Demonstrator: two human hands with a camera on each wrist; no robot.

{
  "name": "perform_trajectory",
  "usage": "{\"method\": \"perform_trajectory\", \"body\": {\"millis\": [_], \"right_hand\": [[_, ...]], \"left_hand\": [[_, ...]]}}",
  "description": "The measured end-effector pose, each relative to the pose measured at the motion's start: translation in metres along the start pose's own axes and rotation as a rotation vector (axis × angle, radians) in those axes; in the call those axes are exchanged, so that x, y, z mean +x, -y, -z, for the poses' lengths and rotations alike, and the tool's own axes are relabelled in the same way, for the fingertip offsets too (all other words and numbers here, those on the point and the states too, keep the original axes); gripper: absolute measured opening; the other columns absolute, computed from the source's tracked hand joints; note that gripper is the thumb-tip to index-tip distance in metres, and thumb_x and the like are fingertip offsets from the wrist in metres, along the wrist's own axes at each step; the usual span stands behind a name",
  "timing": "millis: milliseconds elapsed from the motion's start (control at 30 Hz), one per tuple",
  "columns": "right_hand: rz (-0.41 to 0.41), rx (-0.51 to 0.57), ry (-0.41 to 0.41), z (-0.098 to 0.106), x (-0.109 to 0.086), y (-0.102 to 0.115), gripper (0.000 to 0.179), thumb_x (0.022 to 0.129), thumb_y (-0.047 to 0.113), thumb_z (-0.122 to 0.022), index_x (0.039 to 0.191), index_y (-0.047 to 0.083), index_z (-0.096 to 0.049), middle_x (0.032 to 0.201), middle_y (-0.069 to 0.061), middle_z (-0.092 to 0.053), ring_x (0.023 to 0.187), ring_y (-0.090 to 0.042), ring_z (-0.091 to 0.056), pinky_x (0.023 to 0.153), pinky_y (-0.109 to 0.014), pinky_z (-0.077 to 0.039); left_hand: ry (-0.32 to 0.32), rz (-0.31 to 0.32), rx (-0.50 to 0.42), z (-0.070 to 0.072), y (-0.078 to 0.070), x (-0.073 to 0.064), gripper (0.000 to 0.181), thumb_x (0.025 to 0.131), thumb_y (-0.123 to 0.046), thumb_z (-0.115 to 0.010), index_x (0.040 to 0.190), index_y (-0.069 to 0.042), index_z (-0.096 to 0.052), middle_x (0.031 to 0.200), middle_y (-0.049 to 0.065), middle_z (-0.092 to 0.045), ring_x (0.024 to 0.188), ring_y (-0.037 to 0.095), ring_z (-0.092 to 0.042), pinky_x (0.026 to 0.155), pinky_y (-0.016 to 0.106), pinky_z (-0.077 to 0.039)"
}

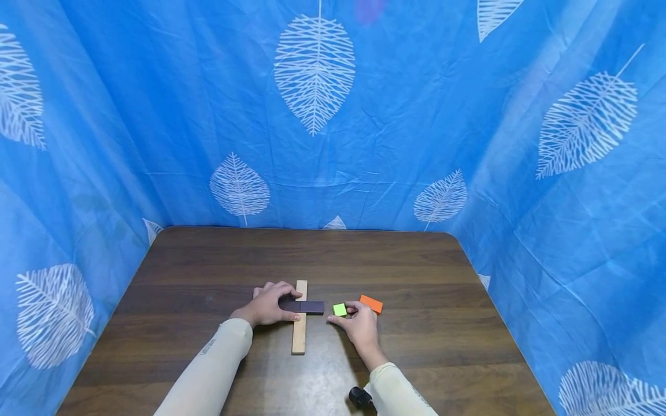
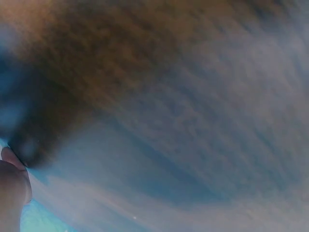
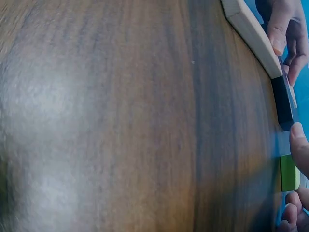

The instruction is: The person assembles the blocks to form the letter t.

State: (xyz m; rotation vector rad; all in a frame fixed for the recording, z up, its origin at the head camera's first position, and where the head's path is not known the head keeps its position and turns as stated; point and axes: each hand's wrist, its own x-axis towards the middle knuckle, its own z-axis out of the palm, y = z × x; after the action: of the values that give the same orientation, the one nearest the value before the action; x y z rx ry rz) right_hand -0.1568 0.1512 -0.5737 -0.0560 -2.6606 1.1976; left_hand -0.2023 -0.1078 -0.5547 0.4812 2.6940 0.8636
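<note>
In the head view, my left hand (image 1: 269, 304) spans a dark block (image 1: 312, 308) with curved thumb and fingers, the fingertips right at its long sides. This block crosses a pale wooden strip (image 1: 299, 338), which shows above and below it; the thumb overlaps the wood. My right hand (image 1: 362, 330) pinches a lime-green block (image 1: 339, 309) between thumb and fingers, a short gap to the right of the dark block. An orange block (image 1: 372, 304) lies just beyond the right hand's knuckles. The right wrist view shows the green block (image 3: 289, 173) from low down; the left wrist view is mostly blurred.
A brown wood-grain table (image 1: 208, 254) carries everything. Blue curtains (image 1: 364, 115) with white leaf prints hang behind it and at both sides. A small black device (image 1: 359, 396) sits by the right sleeve.
</note>
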Motion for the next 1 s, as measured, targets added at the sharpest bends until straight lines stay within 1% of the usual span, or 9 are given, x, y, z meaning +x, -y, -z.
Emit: {"method": "perform_trajectory", "body": {"millis": [100, 200, 333, 400, 533, 633, 733, 867, 1000], "right_hand": [[-0.04, -0.003, -0.005, -0.001, -0.001, 0.002, 0.048, 0.058, 0.025, -0.099, 0.092, 0.0, -0.075, 0.076, 0.001, -0.067, 0.066, -0.01, -0.06, 0.062, -0.03, -0.05], [-0.074, 0.001, 0.009, -0.001, -0.003, 0.005, 0.046, 0.061, 0.024, -0.098, 0.092, 0.001, -0.074, 0.077, 0.001, -0.067, 0.067, -0.01, -0.06, 0.062, -0.031, -0.05], [-0.091, 0.017, 0.028, 0.0, -0.005, 0.007, 0.043, 0.064, 0.021, -0.097, 0.094, 0.0, -0.074, 0.079, 0.0, -0.068, 0.069, -0.01, -0.061, 0.062, -0.031, -0.051], [-0.086, 0.03, 0.035, 0.001, -0.005, 0.007, 0.041, 0.065, 0.019, -0.096, 0.093, 0.0, -0.075, 0.078, -0.001, -0.068, 0.068, -0.01, -0.061, 0.061, -0.03, -0.05], [-0.054, 0.061, 0.058, 0.003, -0.008, 0.005, 0.037, 0.065, 0.016, -0.096, 0.093, 0.001, -0.076, 0.075, -0.002, -0.069, 0.066, -0.009, -0.06, 0.059, -0.026, -0.048], [-0.031, 0.07, 0.076, 0.005, -0.012, 0.004, 0.036, 0.067, 0.015, -0.095, 0.095, 0.001, -0.077, 0.075, -0.002, -0.069, 0.067, -0.01, -0.06, 0.059, -0.025, -0.048], [0.012, 0.068, 0.087, 0.008, -0.017, 0.004, 0.035, 0.068, 0.014, -0.094, 0.097, 0.002, -0.078, 0.079, -0.002, -0.072, 0.072, -0.013, -0.063, 0.063, -0.026, -0.05], [0.092, 0.069, 0.105, 0.012, -0.026, 0.003, 0.035, 0.068, 0.013, -0.094, 0.098, 0.002, -0.078, 0.086, -0.005, -0.073, 0.076, -0.017, -0.067, 0.066, -0.027, -0.053], [0.128, 0.112, 0.141, 0.015, -0.037, 0.004, 0.035, 0.069, 0.011, -0.093, 0.098, 0.0, -0.078, 0.083, -0.004, -0.07, 0.071, -0.011, -0.064, 0.062, -0.023, -0.053]], "left_hand": [[0.004, 0.005, -0.001, 0.0, -0.001, 0.0, 0.052, 0.078, -0.052, -0.083, 0.123, -0.032, -0.068, 0.138, -0.002, -0.056, 0.121, 0.026, -0.045, 0.1, 0.06, -0.024], [0.002, 0.008, -0.003, 0.0, -0.001, 0.0, 0.052, 0.077, -0.052, -0.084, 0.122, -0.032, -0.068, 0.138, -0.002, -0.057, 0.121, 0.026, -0.045, 0.1, 0.061, -0.024], [0.001, 0.004, -0.006, -0.001, -0.001, -0.001, 0.051, 0.077, -0.053, -0.084, 0.122, -0.032, -0.068, 0.136, -0.002, -0.057, 0.12, 0.026, -0.045, 0.1, 0.061, -0.025], [-0.001, 0.001, -0.007, -0.001, 0.0, -0.001, 0.051, 0.077, -0.053, -0.083, 0.121, -0.032, -0.068, 0.136, -0.003, -0.057, 0.12, 0.026, -0.045, 0.099, 0.061, -0.025], [-0.004, -0.005, -0.007, -0.001, 0.0, -0.001, 0.05, 0.078, -0.052, -0.084, 0.121, -0.032, -0.068, 0.135, -0.003, -0.058, 0.119, 0.026, -0.045, 0.099, 0.061, -0.025], [-0.001, -0.001, -0.002, -0.001, 0.0, -0.001, 0.05, 0.078, -0.052, -0.083, 0.122, -0.032, -0.068, 0.136, -0.003, -0.057, 0.12, 0.026, -0.045, 0.099, 0.06, -0.025], [0.001, 0.004, 0.002, 0.0, 0.0, -0.002, 0.051, 0.078, -0.053, -0.083, 0.122, -0.032, -0.068, 0.136, -0.003, -0.057, 0.12, 0.026, -0.045, 0.1, 0.061, -0.025], [-0.001, 0.004, 0.002, 0.0, -0.001, -0.002, 0.051, 0.078, -0.053, -0.083, 0.122, -0.032, -0.068, 0.135, -0.004, -0.057, 0.12, 0.025, -0.045, 0.1, 0.06, -0.025], [-0.002, 0.003, -0.001, 0.001, -0.001, -0.002, 0.05, 0.078, -0.053, -0.083, 0.121, -0.033, -0.068, 0.134, -0.004, -0.058, 0.12, 0.026, -0.045, 0.099, 0.061, -0.025]]}}
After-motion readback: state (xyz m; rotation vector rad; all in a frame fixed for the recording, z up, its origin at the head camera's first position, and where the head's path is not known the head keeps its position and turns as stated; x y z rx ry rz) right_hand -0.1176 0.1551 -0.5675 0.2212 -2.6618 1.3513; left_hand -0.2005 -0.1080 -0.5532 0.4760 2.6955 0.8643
